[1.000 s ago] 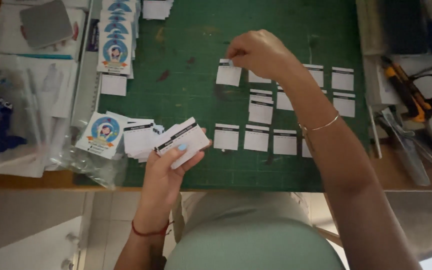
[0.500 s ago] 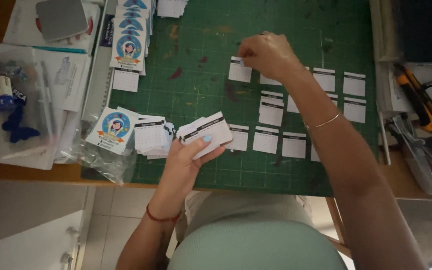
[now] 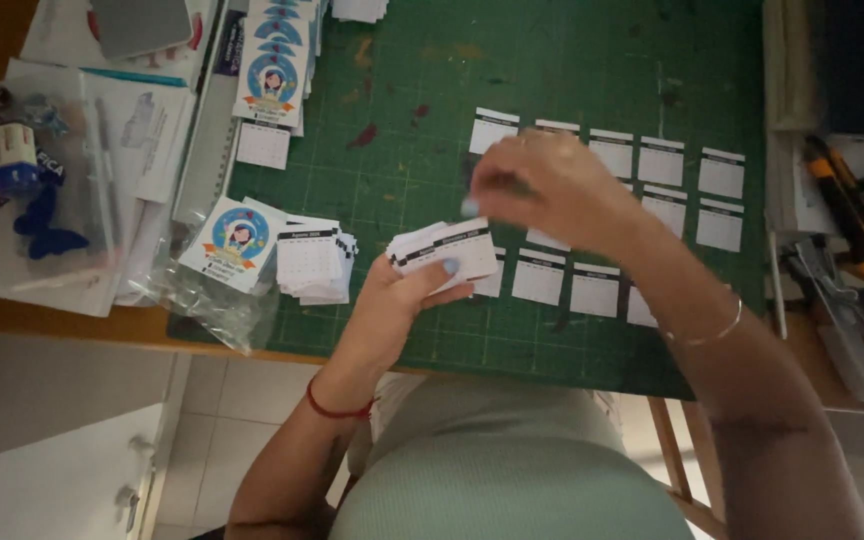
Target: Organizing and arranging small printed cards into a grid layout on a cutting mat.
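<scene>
The left hand [image 3: 407, 290] grips a small stack of white cards [image 3: 447, 250] over the green cutting mat [image 3: 422, 120] on the desk, while the right hand [image 3: 542, 185], fingers pinched together just above the stack's right end, appears blurred, its hold unclear.

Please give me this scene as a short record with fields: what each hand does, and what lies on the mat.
left hand: holds a stack of small white cards
right hand: above the stack, fingertips at its top card
green cutting mat: rows of single white cards laid out on its right part
loose card pile: on the mat, left of the held stack
round-picture card: beside that pile
utility knife: right of the mat
</scene>
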